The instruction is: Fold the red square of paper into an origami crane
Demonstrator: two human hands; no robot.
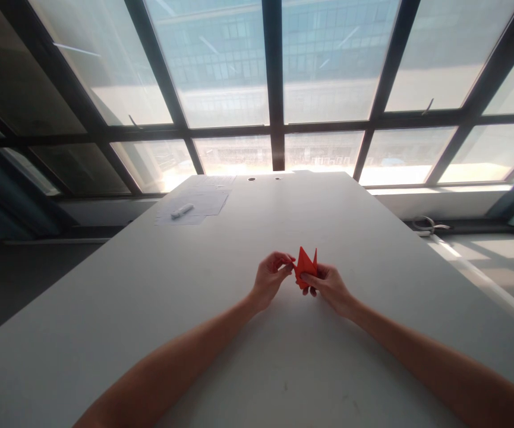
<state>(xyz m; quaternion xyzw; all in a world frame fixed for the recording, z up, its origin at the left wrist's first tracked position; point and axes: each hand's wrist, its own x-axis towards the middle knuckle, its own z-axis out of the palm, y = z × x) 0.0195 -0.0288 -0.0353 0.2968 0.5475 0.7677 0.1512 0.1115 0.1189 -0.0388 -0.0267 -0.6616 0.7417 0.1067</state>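
Observation:
A folded red paper figure (pixel 305 266), which looks like an origami crane, is held up a little above the white table (pixel 185 279). Two sharp points of it stick upward. My right hand (pixel 328 283) grips its body, with the thumb across the front and the fingers behind and below. On the other side, my left hand (pixel 273 276) is closed in a pinch on a thin point at the figure's left edge. The fingertips hide the end of that point.
Sheets of paper (pixel 214 203) lie at the table's far left, with a white tube-shaped item (pixel 182 211) on them. Two round holes sit near the far edge. Dark-framed windows (pixel 277 83) rise behind. A coiled cable (pixel 426 224) lies beyond the right edge.

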